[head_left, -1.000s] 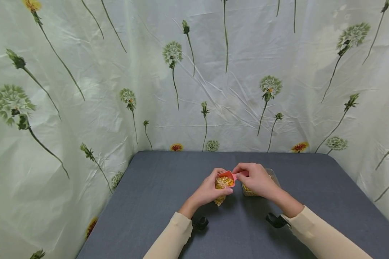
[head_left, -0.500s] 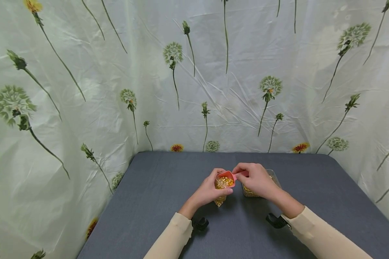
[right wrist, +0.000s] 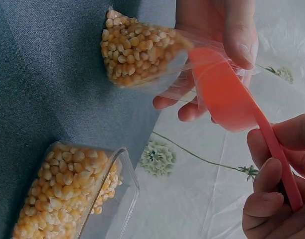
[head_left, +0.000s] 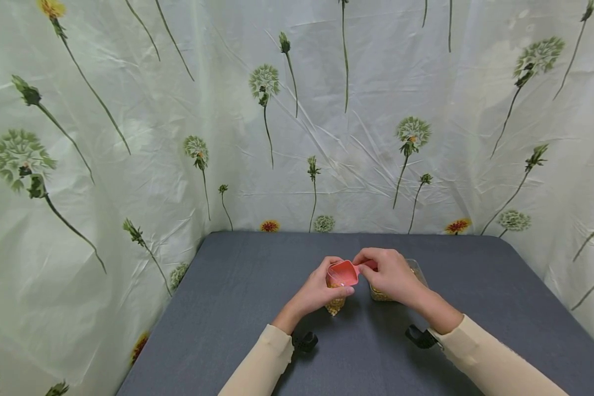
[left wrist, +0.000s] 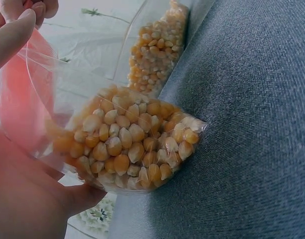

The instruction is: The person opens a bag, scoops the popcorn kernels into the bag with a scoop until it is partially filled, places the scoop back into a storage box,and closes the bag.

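- Left hand: partly curled about the mouth of the clear plastic bag, thumb on the near side, fingers on the far side; it holds the bag.
- Right hand: closed in a pinch on the handle of the pink scoop, thumb against curled fingers.
- Scoop position: above the table, between the two hands, bowl tilted into the bag mouth. The clear film overlaps the bowl, and the pink inner face shows in the head view.
- Bag position: suspended from the left hand, lower corner downward—whether that corner touches the table cannot be determined.
- Bag contents: yellow and pale corn kernels, packed in the lower part.
- Clear container: on the table, beside the bag on the right-hand side, partly covered by the right hand in the head view. It holds further kernels of the same type.
- Work surface: dark grey table.
- Background: pale curtain printed with dandelions.
- Worn items: cream sleeves on both arms; black wrist straps.
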`<state>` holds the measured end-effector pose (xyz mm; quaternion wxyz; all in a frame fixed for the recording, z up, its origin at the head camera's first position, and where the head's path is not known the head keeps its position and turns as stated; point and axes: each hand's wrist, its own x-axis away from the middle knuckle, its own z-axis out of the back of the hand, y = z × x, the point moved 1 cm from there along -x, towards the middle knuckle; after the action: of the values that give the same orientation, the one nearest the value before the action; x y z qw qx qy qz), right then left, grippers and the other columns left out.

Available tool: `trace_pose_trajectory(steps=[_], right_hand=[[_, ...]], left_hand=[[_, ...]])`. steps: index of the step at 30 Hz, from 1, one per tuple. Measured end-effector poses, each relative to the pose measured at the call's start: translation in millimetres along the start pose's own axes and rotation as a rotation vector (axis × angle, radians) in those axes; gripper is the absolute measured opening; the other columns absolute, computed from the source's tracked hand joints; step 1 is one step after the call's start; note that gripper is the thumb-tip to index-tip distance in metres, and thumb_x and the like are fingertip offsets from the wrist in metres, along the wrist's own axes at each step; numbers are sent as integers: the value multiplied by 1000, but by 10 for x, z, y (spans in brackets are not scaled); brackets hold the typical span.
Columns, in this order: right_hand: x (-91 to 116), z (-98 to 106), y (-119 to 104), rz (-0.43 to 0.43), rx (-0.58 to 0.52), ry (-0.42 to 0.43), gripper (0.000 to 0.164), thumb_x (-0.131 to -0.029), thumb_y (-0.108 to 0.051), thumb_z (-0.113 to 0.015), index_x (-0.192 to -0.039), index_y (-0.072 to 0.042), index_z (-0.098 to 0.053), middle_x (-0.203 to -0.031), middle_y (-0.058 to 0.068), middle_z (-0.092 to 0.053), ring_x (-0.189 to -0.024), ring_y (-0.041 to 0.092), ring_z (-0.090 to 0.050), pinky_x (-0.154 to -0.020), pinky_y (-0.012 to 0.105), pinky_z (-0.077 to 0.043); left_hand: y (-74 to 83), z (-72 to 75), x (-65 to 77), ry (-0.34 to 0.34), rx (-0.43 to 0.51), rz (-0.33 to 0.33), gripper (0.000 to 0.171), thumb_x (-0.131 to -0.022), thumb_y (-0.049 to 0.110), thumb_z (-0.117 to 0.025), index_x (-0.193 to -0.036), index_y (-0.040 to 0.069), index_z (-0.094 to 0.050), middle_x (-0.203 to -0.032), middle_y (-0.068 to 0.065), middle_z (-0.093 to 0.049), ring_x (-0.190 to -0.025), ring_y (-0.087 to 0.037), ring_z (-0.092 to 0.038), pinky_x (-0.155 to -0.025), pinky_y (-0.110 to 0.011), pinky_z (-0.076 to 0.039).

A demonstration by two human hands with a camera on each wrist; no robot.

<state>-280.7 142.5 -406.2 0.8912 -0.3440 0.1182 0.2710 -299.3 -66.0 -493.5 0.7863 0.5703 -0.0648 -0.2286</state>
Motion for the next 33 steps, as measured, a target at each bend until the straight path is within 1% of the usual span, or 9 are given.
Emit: trace_pose_trajectory(steps=[5, 9, 12, 15, 18, 21, 25, 28, 33], right_hand=[[9, 8, -11, 16, 9, 9, 14, -91, -3, -70, -92, -17, -75, -80, -5, -70, -59, 5, -55, -54, 29, -47], [14, 21, -20, 21, 17, 11, 15, -91, -3, -69, -92, -17, -75, -79, -7, -68, -57, 5, -53, -53, 28, -46], [22, 39, -28, 22, 17, 11, 15, -91, -3, -69, -92, -16, -75, -78, -9, -67, -56, 5, -52, -52, 28, -45], [30, 62, -28, 16, 13, 11, 15, -92, -3, -68, -93, -16, -75, -80, -8, -68, -57, 6, -53, -53, 28, -45], [35, 83, -23, 1, 13, 14, 15, -92, -5, -68, -94, -17, -75, -83, -8, -70, -59, 6, -55, -54, 29, -47], [44, 97, -25, -12, 11, 14, 14, -93, -6, -68, -94, -18, -75, -84, -8, -70, -62, 6, -58, -54, 29, -47], [53, 116, -32, -28, 8, 17, 13, -93, -7, -69, -94, -18, -75, -85, -9, -70, -63, 7, -59, -54, 30, -47], [56, 138, -35, -36, 0, 17, 12, -93, -8, -69, -95, -19, -75, -84, -9, -70, -63, 8, -58, -54, 30, -47], [58, 182, -30, -51, -9, 8, 13, -94, -8, -68, -97, -19, -74, -84, -6, -70, -59, 10, -56, -53, 30, -46]], left_hand=[[7, -5, -3, 0, 14, 6, 60, -88, 31, -80, -136, 28, -45, -123, 7, -58, -105, -14, -60, -82, -33, -54], [9, -4, -7, -6, 27, 7, 61, -87, 35, -81, -136, 29, -45, -123, 7, -58, -105, -14, -61, -82, -32, -54], [13, 0, -8, -14, 49, 3, 60, -88, 34, -81, -136, 29, -45, -124, 7, -59, -104, -15, -62, -82, -33, -55], [11, 4, -6, -22, 72, 1, 58, -89, 31, -80, -136, 29, -45, -124, 6, -59, -102, -17, -63, -81, -34, -55], [2, 6, -2, -27, 78, -4, 58, -89, 32, -80, -136, 29, -45, -123, 5, -59, -100, -18, -64, -81, -35, -55], [-8, 11, 7, -26, 73, -10, 60, -88, 36, -80, -136, 30, -44, -123, 6, -60, -99, -18, -64, -81, -36, -55], [-12, 16, 11, -24, 66, -14, 59, -89, 34, -79, -136, 31, -44, -123, 6, -60, -100, -18, -63, -81, -36, -55], [-13, 19, 13, -23, 68, -14, 58, -90, 30, -79, -136, 31, -44, -123, 6, -60, -100, -18, -63, -82, -36, -54], [-22, 22, 12, -16, 56, -15, 59, -89, 34, -80, -136, 32, -45, -123, 7, -60, -102, -18, -62, -83, -37, -53]])
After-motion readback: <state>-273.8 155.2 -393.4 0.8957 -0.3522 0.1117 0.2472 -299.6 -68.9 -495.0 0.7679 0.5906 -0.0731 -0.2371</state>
